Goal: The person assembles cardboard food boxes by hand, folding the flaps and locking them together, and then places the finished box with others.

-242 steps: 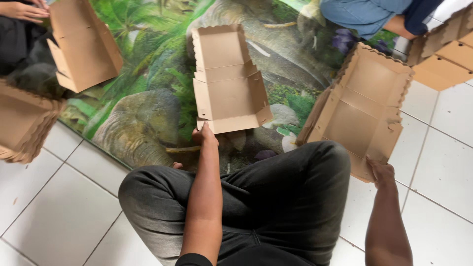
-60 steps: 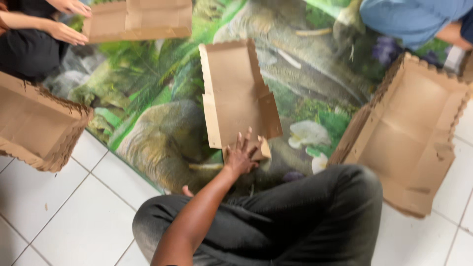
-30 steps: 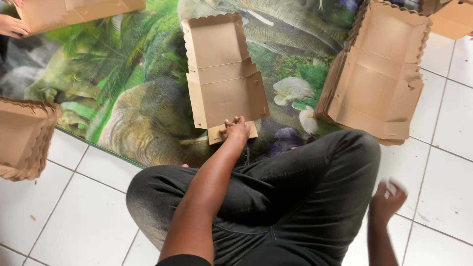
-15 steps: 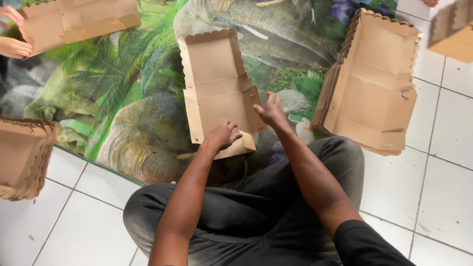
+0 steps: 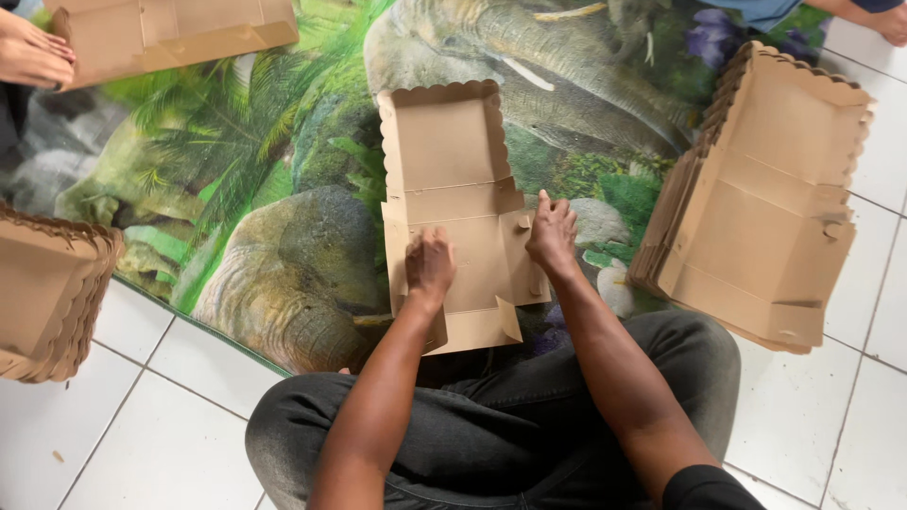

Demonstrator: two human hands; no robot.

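A brown cardboard box blank (image 5: 452, 170) with scalloped edges lies open on the printed jungle mat (image 5: 274, 179) in front of my crossed legs. My left hand (image 5: 430, 265) presses down on the box's left side panel near its front. Beside it, my right hand (image 5: 552, 231) grips the right side flap and folds it up. The lid half lies flat beyond my hands.
A stack of flat cardboard blanks (image 5: 765, 203) leans at the right, half on the white floor tiles (image 5: 142, 416). Another stack (image 5: 47, 293) sits at the left edge. Another person's hands (image 5: 33, 52) hold a box (image 5: 165, 33) at top left. A second person sits at top right.
My right hand came in from the lower right onto the box's right flap. My left hand moved from the front edge up onto the left panel. The view shifted slightly.
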